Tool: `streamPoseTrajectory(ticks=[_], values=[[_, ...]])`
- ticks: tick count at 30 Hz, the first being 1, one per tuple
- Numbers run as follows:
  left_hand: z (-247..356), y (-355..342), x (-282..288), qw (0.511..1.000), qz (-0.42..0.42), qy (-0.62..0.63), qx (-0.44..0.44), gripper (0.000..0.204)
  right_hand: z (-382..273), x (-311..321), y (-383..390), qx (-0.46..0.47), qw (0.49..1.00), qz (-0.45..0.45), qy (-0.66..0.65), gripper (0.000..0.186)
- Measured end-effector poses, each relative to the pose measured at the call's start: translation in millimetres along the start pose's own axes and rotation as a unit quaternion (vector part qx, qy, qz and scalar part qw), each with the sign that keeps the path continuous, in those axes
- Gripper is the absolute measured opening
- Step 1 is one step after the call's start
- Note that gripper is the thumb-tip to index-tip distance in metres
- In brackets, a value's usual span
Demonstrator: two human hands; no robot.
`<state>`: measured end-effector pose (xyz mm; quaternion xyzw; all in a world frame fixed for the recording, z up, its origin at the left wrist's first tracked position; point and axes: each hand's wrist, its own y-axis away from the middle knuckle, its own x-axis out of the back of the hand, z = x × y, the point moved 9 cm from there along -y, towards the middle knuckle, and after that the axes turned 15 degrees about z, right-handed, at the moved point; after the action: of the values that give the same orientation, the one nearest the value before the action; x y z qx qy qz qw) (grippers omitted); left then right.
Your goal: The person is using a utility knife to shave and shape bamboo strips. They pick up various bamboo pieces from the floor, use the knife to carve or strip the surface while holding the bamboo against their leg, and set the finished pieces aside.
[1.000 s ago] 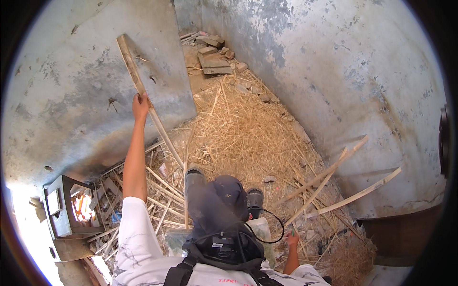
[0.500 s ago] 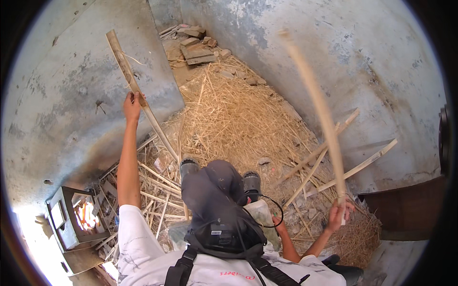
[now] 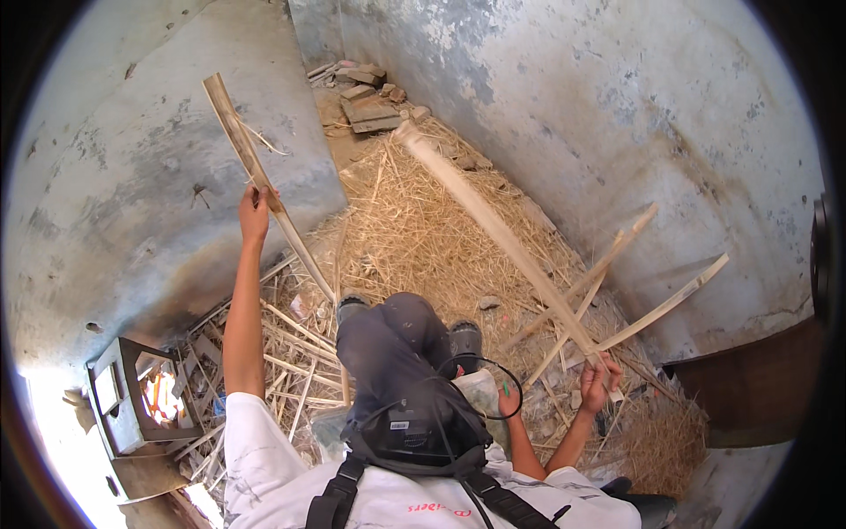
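On the left, my left hand (image 3: 255,216) is closed round a split bamboo strip (image 3: 227,119). A thin sliver curls off the strip's upper part, and its lower end comes down beside my left boot (image 3: 352,304). Out to the right, my right hand (image 3: 596,384) grips the near end of a long pale bamboo strip (image 3: 493,225). This strip slants up and left over the floor, its far end smeared by motion. Between my knee and my right forearm another hand (image 3: 508,406) shows, apparently a second person's, with a small green thing at its fingers.
Shavings (image 3: 441,220) cover the floor ahead. More strips (image 3: 665,304) lean by the right wall; cut pieces (image 3: 300,339) lie at left. Bricks (image 3: 370,113) are piled in the far corner. A metal frame box (image 3: 132,436) stands at left. A black cable (image 3: 520,401) loops by my knee.
The long strip in my right hand has swung left and down, from over the right wall to over the shavings. My right hand has moved left; the left still holds its strip.
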<state>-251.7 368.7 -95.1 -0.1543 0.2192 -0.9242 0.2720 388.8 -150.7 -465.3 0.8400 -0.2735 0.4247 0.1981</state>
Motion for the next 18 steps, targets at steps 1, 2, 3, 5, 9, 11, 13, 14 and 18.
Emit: streamPoseTrajectory(ticks=[1,2,3,5,9,11,13,14,18], values=[[4,3,-1,1.000,-0.005,0.002,-0.006,0.019,-4,3,-6,0.005,1.000,0.012,-0.023,0.037],[8,6,-5,1.000,-0.011,0.005,-0.012,0.019,-4,10,-13,-0.017,0.993,0.032,-0.108,0.037],[10,9,-4,1.000,-0.014,0.008,-0.008,0.018,-14,17,-20,-0.034,0.979,0.048,-0.193,0.037],[16,18,-7,1.000,-0.022,0.015,0.003,0.017,-37,44,-39,-0.112,0.940,0.080,-0.314,0.034],[15,16,22,0.998,-0.031,0.052,0.011,0.014,-171,128,-77,-0.178,0.813,0.047,-0.553,0.041],[39,36,1,0.998,-0.035,0.056,-0.004,0.012,-195,174,-96,-0.149,0.750,0.066,-0.642,0.041],[77,52,-8,0.998,-0.023,0.036,-0.041,0.010,-221,215,-110,-0.094,0.729,0.081,-0.673,0.041],[99,60,-12,0.998,-0.018,0.026,-0.059,0.010,-231,227,-112,-0.072,0.737,0.087,-0.666,0.040],[179,99,-27,0.980,-0.054,-0.063,-0.180,0.011,-271,254,-110,-0.007,0.755,0.089,-0.649,0.040]])
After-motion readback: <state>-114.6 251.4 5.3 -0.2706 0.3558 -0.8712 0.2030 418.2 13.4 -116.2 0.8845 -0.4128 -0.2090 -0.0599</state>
